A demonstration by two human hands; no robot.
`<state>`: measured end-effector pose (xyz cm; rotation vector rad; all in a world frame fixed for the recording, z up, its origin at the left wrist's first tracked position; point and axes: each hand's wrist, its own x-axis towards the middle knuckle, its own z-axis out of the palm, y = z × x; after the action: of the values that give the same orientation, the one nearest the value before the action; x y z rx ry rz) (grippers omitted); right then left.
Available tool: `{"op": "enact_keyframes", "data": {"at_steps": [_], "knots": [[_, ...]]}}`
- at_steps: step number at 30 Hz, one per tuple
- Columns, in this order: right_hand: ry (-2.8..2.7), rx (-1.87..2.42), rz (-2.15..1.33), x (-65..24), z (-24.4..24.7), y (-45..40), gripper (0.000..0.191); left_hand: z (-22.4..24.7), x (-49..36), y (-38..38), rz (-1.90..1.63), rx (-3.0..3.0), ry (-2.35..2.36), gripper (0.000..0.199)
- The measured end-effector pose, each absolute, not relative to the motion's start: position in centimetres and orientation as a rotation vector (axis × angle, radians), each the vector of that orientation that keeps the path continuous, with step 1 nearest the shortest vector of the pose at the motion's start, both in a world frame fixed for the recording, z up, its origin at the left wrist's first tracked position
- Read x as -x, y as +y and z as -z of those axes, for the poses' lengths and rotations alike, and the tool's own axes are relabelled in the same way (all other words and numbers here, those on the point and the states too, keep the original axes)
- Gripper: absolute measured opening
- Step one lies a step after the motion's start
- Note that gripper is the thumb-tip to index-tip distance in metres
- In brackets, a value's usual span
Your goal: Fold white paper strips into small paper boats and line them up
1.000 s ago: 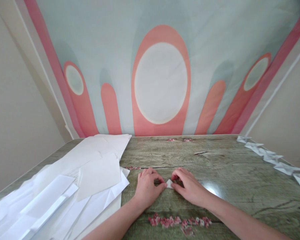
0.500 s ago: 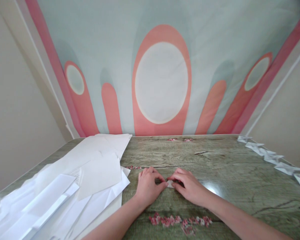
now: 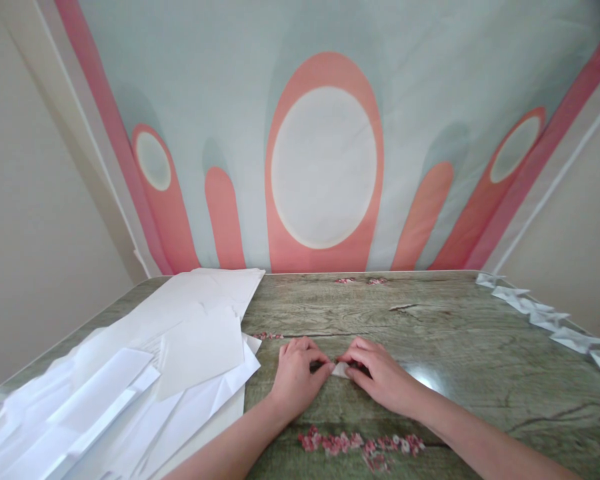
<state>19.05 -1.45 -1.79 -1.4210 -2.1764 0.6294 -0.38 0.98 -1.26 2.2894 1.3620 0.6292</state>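
Note:
A small piece of folded white paper (image 3: 339,369) lies between my two hands, low over the table's middle. My left hand (image 3: 300,371) pinches its left end with thumb and fingertips. At the opposite end, the thumb and fingers of my right hand (image 3: 373,367) are closed on it too. My fingers cover both ends, so only the paper's middle shows, roughly triangular in shape.
A spread of loose and folded white paper sheets (image 3: 200,350) covers the table's left side. Several folded white paper shapes (image 3: 575,340) line the right edge. The wood-patterned tabletop (image 3: 460,313) meets a pink and pale green panel (image 3: 250,133) at the back.
Both hands keep their pinch on the small paper and have barely moved. Slightly more of the paper's middle shows between the fingertips.

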Motion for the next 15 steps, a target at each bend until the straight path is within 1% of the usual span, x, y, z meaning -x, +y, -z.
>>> {"op": "enact_keyframes", "data": {"at_steps": [6, 15], "knots": [[-2.174, 1.401, -0.642, -19.15, 1.8, -1.46, 0.015, 1.02, 0.96, 1.2, -0.618, -2.29, 1.243, 0.013], [-2.176, 1.391, -0.65, -19.28, 1.81, -1.31, 0.013, 1.38, 0.46, 1.39, -0.61, -2.238, 1.338, 0.007]]}}
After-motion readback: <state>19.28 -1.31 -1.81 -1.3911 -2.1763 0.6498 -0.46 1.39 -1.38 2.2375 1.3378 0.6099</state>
